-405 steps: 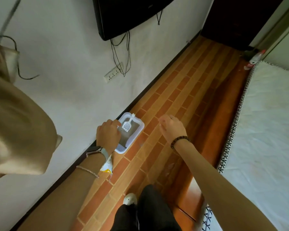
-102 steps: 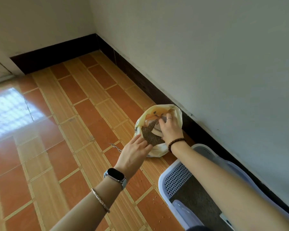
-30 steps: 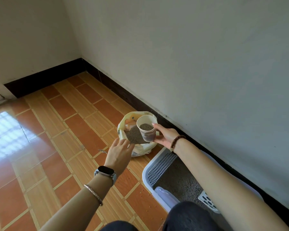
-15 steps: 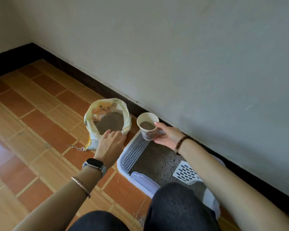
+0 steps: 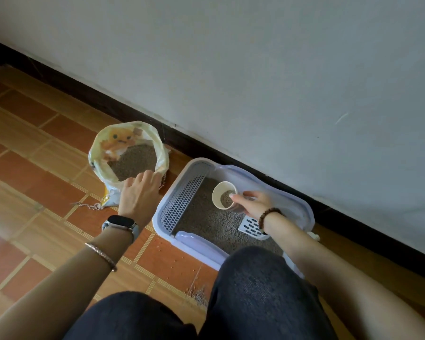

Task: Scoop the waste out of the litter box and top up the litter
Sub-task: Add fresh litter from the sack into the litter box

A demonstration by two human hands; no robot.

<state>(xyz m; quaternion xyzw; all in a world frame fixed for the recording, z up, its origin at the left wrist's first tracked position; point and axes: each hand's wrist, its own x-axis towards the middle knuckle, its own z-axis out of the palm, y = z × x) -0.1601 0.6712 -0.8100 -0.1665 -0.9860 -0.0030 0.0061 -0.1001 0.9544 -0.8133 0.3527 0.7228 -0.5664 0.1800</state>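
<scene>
bag (image 5: 129,153) sits just left of the litter box (image 5: 199,249) | left hand (image 5: 140,195) loose, fingers relaxed at the bag's rim | right hand (image 5: 254,203) wrapped round the cup (image 5: 225,198), part full, right above the box, so that hand pours, I reckon

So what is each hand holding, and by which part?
The right hand grips the cup by its side, over the litter box. The left hand holds nothing; its straight fingers lie at the rim of the bag.
</scene>
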